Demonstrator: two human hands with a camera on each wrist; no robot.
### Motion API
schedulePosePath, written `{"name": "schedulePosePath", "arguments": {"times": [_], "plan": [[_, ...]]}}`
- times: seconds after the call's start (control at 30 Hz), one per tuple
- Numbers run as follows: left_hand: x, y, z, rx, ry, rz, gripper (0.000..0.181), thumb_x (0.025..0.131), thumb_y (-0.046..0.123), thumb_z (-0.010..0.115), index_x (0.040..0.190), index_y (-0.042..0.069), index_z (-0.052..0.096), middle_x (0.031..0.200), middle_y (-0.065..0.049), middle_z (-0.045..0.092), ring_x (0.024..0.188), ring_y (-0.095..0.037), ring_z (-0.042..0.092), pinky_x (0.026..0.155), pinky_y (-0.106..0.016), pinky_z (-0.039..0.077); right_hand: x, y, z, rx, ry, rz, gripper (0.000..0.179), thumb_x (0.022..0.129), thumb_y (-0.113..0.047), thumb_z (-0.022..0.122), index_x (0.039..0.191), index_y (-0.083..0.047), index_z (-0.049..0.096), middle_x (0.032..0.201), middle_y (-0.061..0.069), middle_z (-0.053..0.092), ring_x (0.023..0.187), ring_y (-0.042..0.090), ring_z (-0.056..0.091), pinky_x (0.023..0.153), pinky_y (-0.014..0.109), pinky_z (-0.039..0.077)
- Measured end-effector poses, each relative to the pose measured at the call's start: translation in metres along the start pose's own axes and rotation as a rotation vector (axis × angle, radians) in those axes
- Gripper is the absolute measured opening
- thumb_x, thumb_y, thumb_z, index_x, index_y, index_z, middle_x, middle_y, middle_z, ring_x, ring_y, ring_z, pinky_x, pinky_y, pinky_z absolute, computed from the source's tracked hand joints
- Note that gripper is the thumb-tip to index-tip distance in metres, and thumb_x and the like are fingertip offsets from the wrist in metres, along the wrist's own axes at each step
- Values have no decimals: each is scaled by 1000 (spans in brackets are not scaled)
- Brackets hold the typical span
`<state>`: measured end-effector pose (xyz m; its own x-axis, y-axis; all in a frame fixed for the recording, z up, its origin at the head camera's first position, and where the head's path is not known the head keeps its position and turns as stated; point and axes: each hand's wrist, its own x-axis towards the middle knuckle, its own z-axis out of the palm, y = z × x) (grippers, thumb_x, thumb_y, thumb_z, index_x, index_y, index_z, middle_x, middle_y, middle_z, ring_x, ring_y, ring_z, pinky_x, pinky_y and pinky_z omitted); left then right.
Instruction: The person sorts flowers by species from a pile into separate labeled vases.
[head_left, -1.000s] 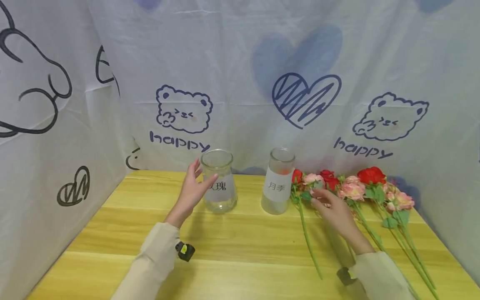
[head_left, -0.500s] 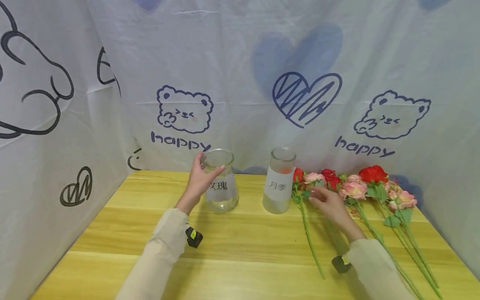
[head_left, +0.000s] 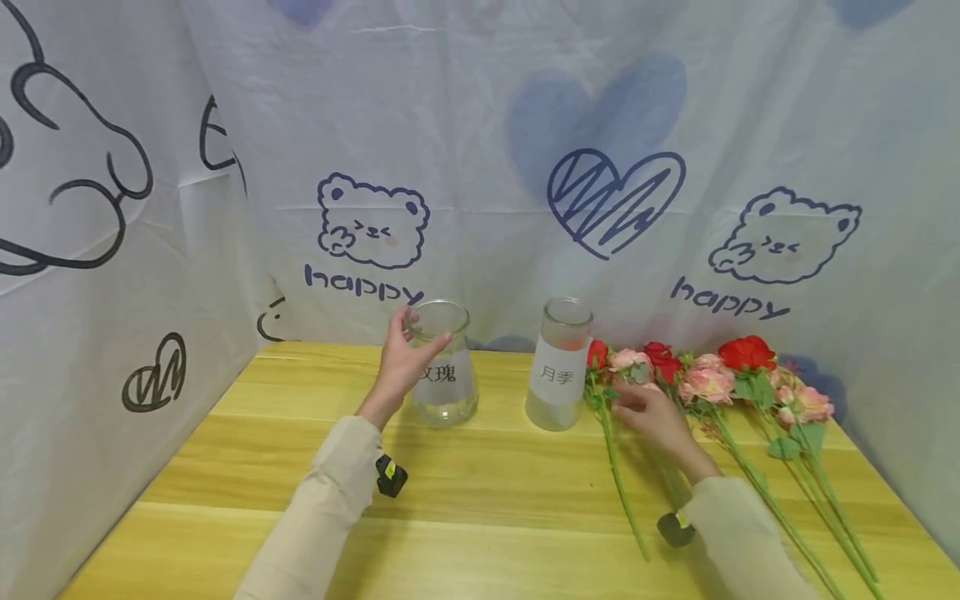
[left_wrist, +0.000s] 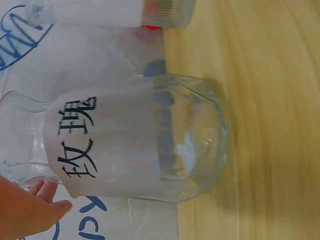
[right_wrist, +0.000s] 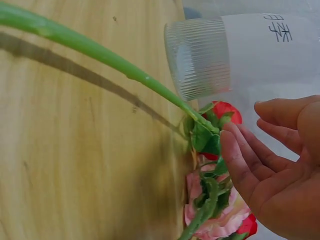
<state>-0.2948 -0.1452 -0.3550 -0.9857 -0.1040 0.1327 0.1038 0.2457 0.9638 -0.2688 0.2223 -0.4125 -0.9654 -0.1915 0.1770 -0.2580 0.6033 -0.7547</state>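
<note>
Left hand (head_left: 399, 365) has neared the wide vase (head_left: 448, 385), spread, grip unclear; right of it, the slack right hand (head_left: 660, 425), seemingly reaching, likely must pinch the stem (right_wrist: 95, 52).

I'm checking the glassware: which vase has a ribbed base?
The narrower vase, labelled 月季, beside the flowers. The wider vase, labelled 玫瑰, shows no ribs.

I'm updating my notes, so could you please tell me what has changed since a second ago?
The left hand has moved right, closer to the wider vase; whether it grips is unclear. The right hand has shifted slightly left, toward the leftmost flower. Both vases and the flowers stayed put.
</note>
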Motion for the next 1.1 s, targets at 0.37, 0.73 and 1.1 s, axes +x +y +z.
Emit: {"name": "schedulePosePath", "arguments": {"times": [0.37,0.73,1.1], "plan": [[-1,-1,5,22,0,5,93,88,34,70,155,12,10,157,-12,22,141,-32,24,112,-52,27,-3,11,10,45,-43,77,35,89,2,62,120,17,56,104,27,65,93,36,64,73,37,58],[0,1,1,-26,14,-28,91,86,29,73,153,11,14,155,-12,26,141,-32,25,111,-47,31,-1,12,21,22,-46,128,34,86,2,65,112,21,58,94,26,67,78,28,67,63,34,58],[0,1,0,-6,10,-25,90,86,30,72,153,11,14,155,-12,26,140,-32,25,111,-49,29,-2,11,24,157,-100,257,38,89,0,63,120,20,54,97,19,65,76,16,61,61,30,56]]}}
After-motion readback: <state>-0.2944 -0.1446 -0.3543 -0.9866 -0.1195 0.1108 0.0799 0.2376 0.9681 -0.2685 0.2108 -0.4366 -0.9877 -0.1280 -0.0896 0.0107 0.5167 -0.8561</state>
